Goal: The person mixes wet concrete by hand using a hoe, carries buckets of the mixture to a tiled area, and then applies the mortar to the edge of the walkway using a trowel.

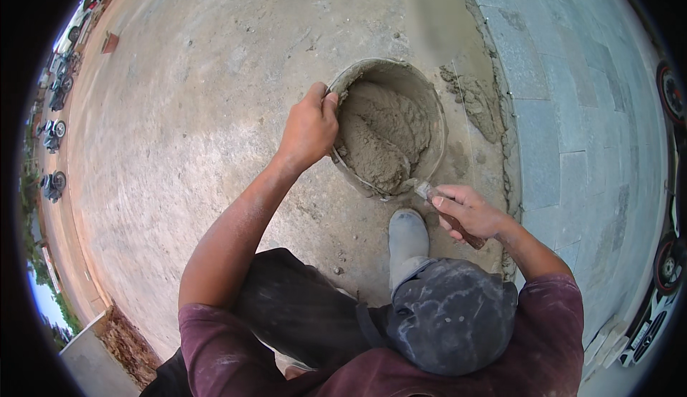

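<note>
A round bucket [438, 104] of wet grey mortar [404, 114] stands tilted in front of me. My left hand [312, 126] is closed over its left rim, fingers hooked at the edge. In my right hand [469, 212], near the bucket's lower right, is the wooden handle of a trowel [459, 224]. The trowel's neck crosses the near rim, and its blade lies inside under a heap of mortar, mostly hidden.
A grey boot [408, 243] stands just below the bucket. Spread mortar [478, 104] lies along a taut string, beside grey paving slabs [540, 139] on the right. Rough concrete ground [179, 125] stretches left. Motorcycles [54, 136] are parked far left.
</note>
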A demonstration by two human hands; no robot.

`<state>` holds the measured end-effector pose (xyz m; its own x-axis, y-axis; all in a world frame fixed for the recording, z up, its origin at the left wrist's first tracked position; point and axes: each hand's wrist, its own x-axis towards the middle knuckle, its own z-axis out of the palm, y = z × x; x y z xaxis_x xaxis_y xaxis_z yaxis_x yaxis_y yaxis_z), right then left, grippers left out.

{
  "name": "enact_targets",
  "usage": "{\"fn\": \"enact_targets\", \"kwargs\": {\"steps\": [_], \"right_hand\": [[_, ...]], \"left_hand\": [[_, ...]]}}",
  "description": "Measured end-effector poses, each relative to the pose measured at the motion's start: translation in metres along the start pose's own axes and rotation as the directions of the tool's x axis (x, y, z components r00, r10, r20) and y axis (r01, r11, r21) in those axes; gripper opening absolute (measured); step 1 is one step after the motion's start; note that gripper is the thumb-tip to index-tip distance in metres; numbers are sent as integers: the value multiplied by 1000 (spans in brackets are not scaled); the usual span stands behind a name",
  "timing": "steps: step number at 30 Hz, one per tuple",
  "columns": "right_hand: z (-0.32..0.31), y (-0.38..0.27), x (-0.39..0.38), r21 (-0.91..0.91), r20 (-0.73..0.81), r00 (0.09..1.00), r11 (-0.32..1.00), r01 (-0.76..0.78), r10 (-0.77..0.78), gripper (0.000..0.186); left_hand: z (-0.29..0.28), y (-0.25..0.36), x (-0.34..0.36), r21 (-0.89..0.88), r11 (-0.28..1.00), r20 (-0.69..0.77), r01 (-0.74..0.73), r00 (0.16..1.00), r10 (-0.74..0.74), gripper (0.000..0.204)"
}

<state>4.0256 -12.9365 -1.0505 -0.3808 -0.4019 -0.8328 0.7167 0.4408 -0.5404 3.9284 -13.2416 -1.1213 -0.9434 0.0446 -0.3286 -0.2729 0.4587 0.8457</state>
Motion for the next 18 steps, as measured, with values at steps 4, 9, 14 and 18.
{"fn": "enact_targets", "kwargs": {"steps": [4, 9, 14, 18], "right_hand": [[-16, 9, -3, -8, 36, 999, 1000, 3, -2, 39], [-23, 6, -6, -61, 48, 999, 998, 26, -23, 41], [-34, 2, -11, -98, 52, 998, 994, 45, -40, 41], [-37, 5, -4, -86, 70, 997, 996, 22, -16, 41]], "left_hand": [[3, 11, -8, -57, 998, 28, 21, 999, -19, 27], [0, 17, -16, -84, 996, 63, 25, 998, -19, 26], [-5, 27, -23, -122, 990, 109, 68, 992, -55, 24], [-5, 26, -31, -101, 994, 96, 50, 995, -40, 22]]}}
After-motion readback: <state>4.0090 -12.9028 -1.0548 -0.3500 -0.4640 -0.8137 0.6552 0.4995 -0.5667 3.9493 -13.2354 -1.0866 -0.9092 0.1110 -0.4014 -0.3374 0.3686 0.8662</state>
